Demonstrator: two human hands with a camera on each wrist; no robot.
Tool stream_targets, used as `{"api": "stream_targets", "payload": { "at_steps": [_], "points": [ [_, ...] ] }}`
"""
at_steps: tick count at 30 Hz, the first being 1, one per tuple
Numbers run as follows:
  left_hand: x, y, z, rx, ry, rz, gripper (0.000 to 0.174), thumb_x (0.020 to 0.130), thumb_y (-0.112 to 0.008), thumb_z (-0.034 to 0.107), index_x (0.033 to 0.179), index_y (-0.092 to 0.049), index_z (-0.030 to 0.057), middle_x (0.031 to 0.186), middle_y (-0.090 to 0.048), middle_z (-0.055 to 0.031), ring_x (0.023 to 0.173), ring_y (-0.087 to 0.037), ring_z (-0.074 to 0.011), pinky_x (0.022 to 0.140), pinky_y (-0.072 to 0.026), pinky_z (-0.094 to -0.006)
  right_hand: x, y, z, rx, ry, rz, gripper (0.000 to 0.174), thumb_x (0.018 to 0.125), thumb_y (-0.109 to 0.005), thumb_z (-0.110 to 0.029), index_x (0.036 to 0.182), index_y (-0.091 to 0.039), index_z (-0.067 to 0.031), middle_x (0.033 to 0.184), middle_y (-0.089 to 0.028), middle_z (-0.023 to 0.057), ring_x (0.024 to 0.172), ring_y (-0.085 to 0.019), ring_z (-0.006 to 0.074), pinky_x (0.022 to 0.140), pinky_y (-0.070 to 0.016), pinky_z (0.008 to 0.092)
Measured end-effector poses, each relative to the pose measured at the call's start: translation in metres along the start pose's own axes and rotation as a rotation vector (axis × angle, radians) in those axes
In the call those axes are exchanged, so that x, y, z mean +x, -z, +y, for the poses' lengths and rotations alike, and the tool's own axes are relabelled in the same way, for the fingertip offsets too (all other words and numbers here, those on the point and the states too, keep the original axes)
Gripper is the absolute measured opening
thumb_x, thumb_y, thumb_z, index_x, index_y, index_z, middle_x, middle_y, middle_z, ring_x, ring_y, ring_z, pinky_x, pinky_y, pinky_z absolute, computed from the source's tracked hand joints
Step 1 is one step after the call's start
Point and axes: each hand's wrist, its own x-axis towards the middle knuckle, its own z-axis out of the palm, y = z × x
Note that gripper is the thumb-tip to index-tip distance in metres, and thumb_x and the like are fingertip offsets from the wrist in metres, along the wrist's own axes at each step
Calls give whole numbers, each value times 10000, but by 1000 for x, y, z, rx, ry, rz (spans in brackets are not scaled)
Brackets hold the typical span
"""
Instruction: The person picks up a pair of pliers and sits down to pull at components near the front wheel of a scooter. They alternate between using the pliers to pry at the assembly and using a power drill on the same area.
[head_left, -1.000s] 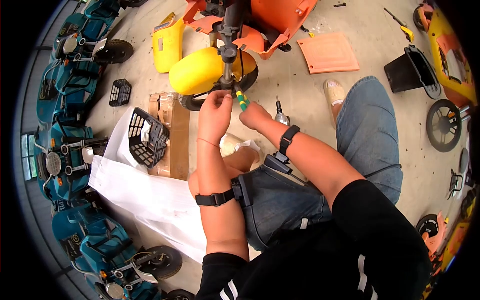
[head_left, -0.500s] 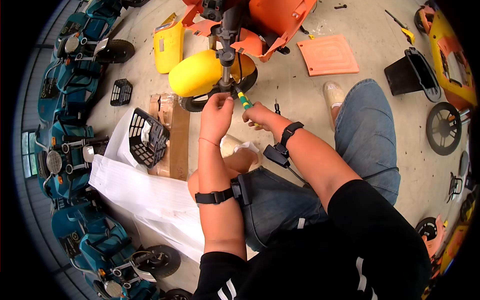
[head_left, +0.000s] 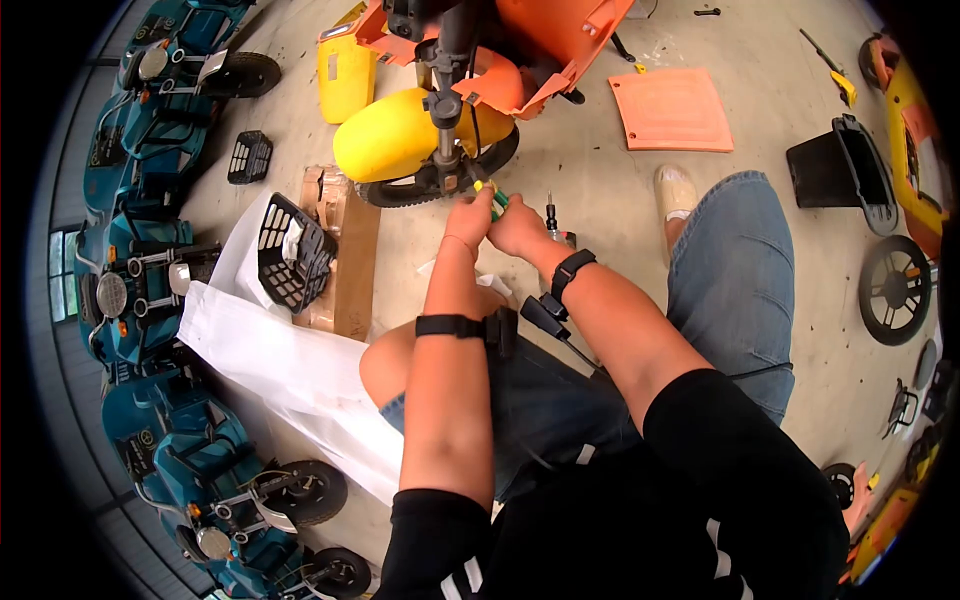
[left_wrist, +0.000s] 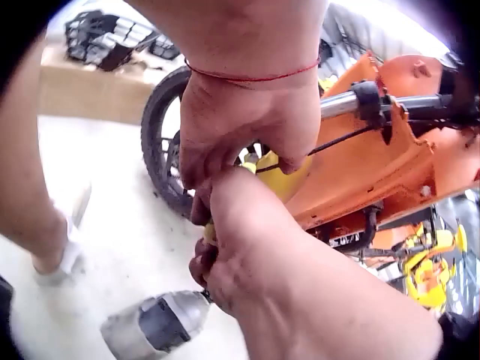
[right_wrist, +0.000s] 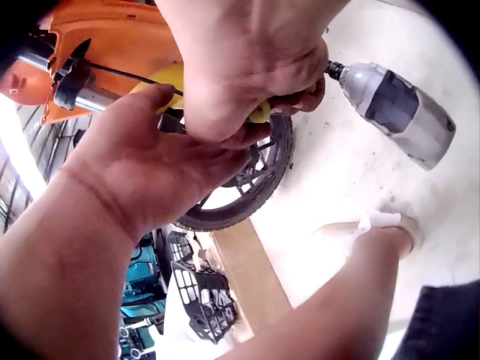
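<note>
My right hand (head_left: 520,228) grips a hand tool (head_left: 499,203) with green and yellow handles, low beside the scooter's front wheel (head_left: 400,192). The tool's working end is hidden by the hands. Close against the right hand is my left hand (head_left: 467,220), its thumb apart from its fingers in the right wrist view. Its fingertips reach behind the right hand there, and I cannot tell whether they hold the tool. Over the wheel sits a yellow fender (head_left: 385,138), beside the dark fork (head_left: 446,110). Orange body panels (head_left: 545,55) rise above.
A grey power driver (right_wrist: 397,112) lies on the floor by my right hand. To the left are a black plastic basket (head_left: 292,255), a cardboard box (head_left: 352,270) and white sheeting (head_left: 290,380). An orange panel (head_left: 672,110) and black bin (head_left: 840,175) lie right. Teal scooters (head_left: 150,290) line the left.
My left hand has moved right and down from the wheel's axle area to meet the right hand at the tool. The right hand has closed up around the tool's handles. The head view has shifted slightly.
</note>
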Motion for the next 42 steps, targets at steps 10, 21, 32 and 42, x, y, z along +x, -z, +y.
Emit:
{"api": "stream_targets", "payload": {
  "at_steps": [10,21,32,42],
  "points": [
    [28,-36,-8,-738,238,-391,341,887,-690,297,1046,-611,6,913,-650,-91,804,-623,-196,704,-520,-310,10,11,10,-171,60,51,648,783,-621,-270,1283,-377,61,1087,-637,257,1019,-630,388,827,-518,432],
    [42,-56,-12,-677,252,-109,117,921,-574,130,877,-546,25,762,-567,-103,686,-607,-274,618,-524,-404,7,-5,28,-190,80,38,579,750,-651,-251,1184,-468,87,1037,-654,249,950,-665,359,787,-537,393],
    [32,-37,-15,-790,312,-288,159,943,-579,200,895,-526,57,755,-556,-83,698,-582,-266,647,-508,-387,-9,-8,14,-125,-39,89,525,793,-615,-262,1186,-476,57,1088,-647,257,1006,-647,365,839,-518,431],
    [28,-65,-15,-1461,-17,-673,224,940,-600,250,832,-494,85,769,-505,-29,794,-521,-216,936,-424,-425,-8,0,11,-676,119,500,514,768,-702,-237,1138,-468,32,934,-638,166,888,-684,294,715,-571,374]
  ]
}}
